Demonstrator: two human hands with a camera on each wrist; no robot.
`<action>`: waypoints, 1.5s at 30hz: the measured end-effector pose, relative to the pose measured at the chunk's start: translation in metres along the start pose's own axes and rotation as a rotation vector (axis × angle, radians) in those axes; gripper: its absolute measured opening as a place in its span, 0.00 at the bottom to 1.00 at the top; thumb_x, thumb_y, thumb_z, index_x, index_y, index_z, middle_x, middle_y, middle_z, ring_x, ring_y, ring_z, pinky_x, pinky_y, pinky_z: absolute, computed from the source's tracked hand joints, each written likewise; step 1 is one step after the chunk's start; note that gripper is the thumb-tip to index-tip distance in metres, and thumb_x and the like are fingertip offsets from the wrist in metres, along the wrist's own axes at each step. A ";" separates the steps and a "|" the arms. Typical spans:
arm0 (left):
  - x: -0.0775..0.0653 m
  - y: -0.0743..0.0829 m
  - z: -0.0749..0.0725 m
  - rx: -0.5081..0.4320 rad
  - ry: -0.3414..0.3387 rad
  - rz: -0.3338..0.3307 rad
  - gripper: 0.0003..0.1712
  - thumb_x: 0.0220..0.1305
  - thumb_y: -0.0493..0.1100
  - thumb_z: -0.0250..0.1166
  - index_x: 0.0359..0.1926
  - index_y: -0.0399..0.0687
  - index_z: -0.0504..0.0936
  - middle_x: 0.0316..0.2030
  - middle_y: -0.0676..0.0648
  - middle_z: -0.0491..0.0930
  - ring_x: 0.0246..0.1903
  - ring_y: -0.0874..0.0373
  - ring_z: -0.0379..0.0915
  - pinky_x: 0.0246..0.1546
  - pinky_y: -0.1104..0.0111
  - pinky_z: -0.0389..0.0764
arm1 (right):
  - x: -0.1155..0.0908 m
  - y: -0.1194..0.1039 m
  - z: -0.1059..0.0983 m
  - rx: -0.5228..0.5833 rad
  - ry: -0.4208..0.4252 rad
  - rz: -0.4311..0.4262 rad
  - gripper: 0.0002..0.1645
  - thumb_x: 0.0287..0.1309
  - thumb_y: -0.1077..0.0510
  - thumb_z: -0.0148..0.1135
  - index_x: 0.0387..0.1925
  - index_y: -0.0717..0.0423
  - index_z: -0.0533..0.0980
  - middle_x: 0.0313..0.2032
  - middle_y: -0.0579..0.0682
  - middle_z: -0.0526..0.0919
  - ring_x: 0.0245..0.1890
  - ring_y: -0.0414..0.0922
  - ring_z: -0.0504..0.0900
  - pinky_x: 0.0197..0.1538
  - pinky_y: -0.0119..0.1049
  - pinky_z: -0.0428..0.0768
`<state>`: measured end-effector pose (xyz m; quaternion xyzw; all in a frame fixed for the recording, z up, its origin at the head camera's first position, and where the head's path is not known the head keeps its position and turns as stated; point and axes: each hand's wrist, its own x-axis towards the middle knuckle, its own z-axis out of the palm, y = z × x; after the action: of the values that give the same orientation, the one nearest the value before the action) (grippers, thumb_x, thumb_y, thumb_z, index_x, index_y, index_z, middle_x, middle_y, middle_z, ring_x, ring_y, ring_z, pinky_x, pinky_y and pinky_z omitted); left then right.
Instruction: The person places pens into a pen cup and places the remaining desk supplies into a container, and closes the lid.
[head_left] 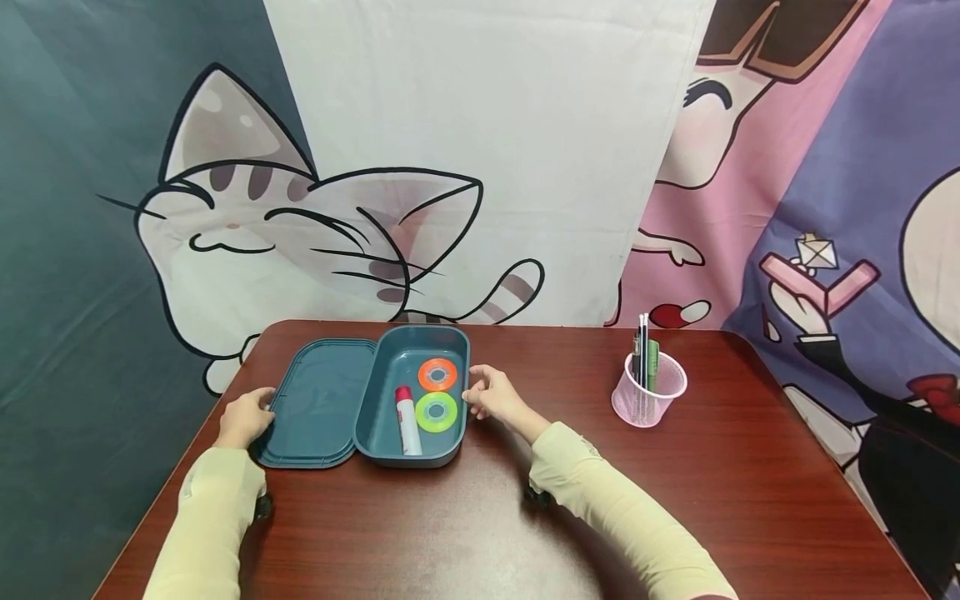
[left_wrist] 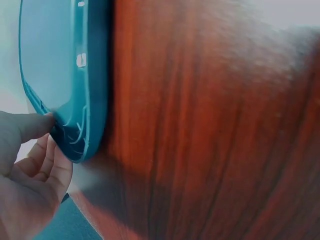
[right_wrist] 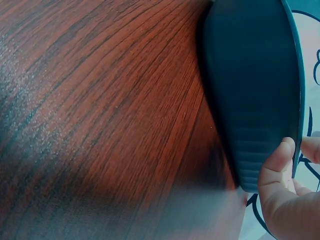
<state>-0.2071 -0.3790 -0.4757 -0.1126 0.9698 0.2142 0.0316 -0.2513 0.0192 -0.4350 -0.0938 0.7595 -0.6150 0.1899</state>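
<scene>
A dark teal plastic box (head_left: 408, 358) stands uncovered on the table. In it lie an orange tape roll (head_left: 437, 375), a yellow-green tape roll (head_left: 437, 412) and a white glue stick with a red cap (head_left: 408, 421). The matching teal lid (head_left: 318, 400) is to its left, its right edge meeting the box. My left hand (head_left: 246, 417) pinches the lid's left edge, thumb on the inner side in the left wrist view. With thumb and fingers, my right hand (head_left: 497, 395) pinches the right wall of the box at its rim.
A pink mesh pen cup (head_left: 648, 392) holding several pens and a green marker (head_left: 652, 364) stands at the right of the brown wooden table (head_left: 570, 375). Behind the table hangs a cloth printed with a cartoon cat (head_left: 247, 225).
</scene>
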 end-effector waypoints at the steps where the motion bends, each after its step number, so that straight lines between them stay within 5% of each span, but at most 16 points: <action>1: 0.000 -0.001 -0.001 -0.009 -0.004 0.000 0.26 0.55 0.34 0.55 0.55 0.31 0.64 0.41 0.29 0.73 0.40 0.36 0.68 0.36 0.50 0.67 | 0.000 0.000 0.000 0.000 -0.002 -0.001 0.31 0.50 0.70 0.55 0.57 0.72 0.58 0.20 0.50 0.72 0.14 0.40 0.70 0.19 0.29 0.72; 8: -0.005 -0.004 -0.005 -0.079 -0.014 0.016 0.25 0.55 0.34 0.53 0.56 0.30 0.64 0.41 0.28 0.72 0.37 0.39 0.70 0.31 0.55 0.70 | 0.001 -0.001 0.002 0.001 -0.009 -0.010 0.30 0.50 0.71 0.53 0.56 0.73 0.58 0.20 0.50 0.72 0.14 0.40 0.70 0.19 0.29 0.72; 14: -0.005 -0.004 -0.015 -0.243 -0.082 -0.021 0.28 0.54 0.32 0.52 0.58 0.27 0.60 0.48 0.23 0.67 0.40 0.38 0.70 0.31 0.60 0.74 | 0.000 -0.003 0.002 0.006 -0.012 -0.009 0.30 0.50 0.71 0.53 0.57 0.73 0.57 0.20 0.50 0.72 0.14 0.40 0.70 0.19 0.30 0.72; 22: -0.001 -0.003 -0.031 -0.402 -0.232 -0.033 0.31 0.59 0.36 0.53 0.61 0.25 0.54 0.56 0.24 0.60 0.52 0.40 0.64 0.47 0.53 0.72 | 0.012 0.009 -0.001 0.021 -0.022 -0.001 0.32 0.50 0.71 0.54 0.57 0.72 0.57 0.21 0.51 0.72 0.14 0.41 0.71 0.19 0.31 0.72; 32: -0.005 0.003 -0.045 -0.460 -0.299 -0.006 0.33 0.61 0.39 0.53 0.62 0.26 0.52 0.57 0.25 0.59 0.45 0.56 0.71 0.47 0.56 0.73 | 0.020 0.022 0.001 0.014 0.023 0.002 0.31 0.49 0.70 0.55 0.56 0.69 0.59 0.19 0.49 0.73 0.13 0.40 0.71 0.16 0.29 0.72; 39: -0.005 0.009 -0.053 -0.473 -0.288 0.014 0.32 0.60 0.37 0.54 0.61 0.26 0.54 0.53 0.27 0.65 0.36 0.69 0.71 0.41 0.66 0.77 | 0.019 0.022 0.001 0.021 0.010 0.008 0.31 0.49 0.71 0.55 0.56 0.70 0.58 0.20 0.50 0.72 0.13 0.40 0.71 0.16 0.28 0.71; 45: -0.005 0.026 -0.067 -0.407 -0.233 0.069 0.33 0.59 0.39 0.55 0.61 0.26 0.56 0.53 0.26 0.66 0.42 0.58 0.72 0.44 0.62 0.74 | 0.019 0.023 0.001 0.017 0.006 0.009 0.32 0.50 0.70 0.55 0.57 0.70 0.58 0.20 0.49 0.72 0.13 0.39 0.71 0.16 0.28 0.71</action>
<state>-0.2089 -0.3836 -0.4039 -0.0579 0.8997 0.4177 0.1126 -0.2662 0.0163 -0.4606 -0.0869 0.7554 -0.6207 0.1910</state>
